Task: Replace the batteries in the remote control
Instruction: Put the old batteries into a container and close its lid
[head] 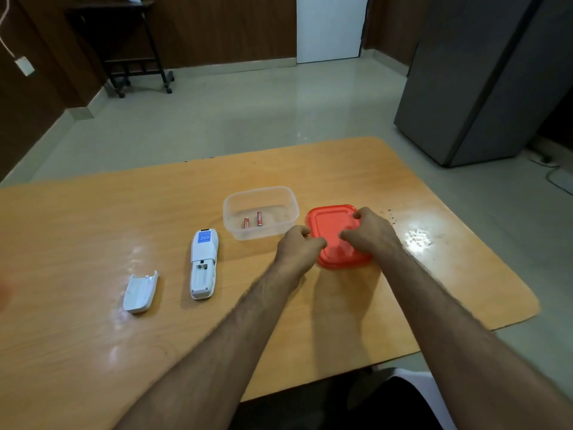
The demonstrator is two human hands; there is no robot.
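Observation:
A white remote control (203, 264) lies face down on the wooden table (93, 352), its battery bay uncovered and empty. Its white battery cover (140, 292) lies to the left, inner side up. Behind the remote stands a clear plastic container (290, 206) with two red batteries (253, 220) in it. The container's red lid (328, 225) lies flat on the table to its right. My left hand (296, 248) grips the lid's left edge, and my right hand (372, 234) rests curled over its right side, fingers on the lid.
A grey refrigerator (483, 82) stands on the floor beyond the table's right end. A dark wheeled cart (130, 48) stands at the far wall. Dark specks (391, 216) lie on the table just right of the lid.

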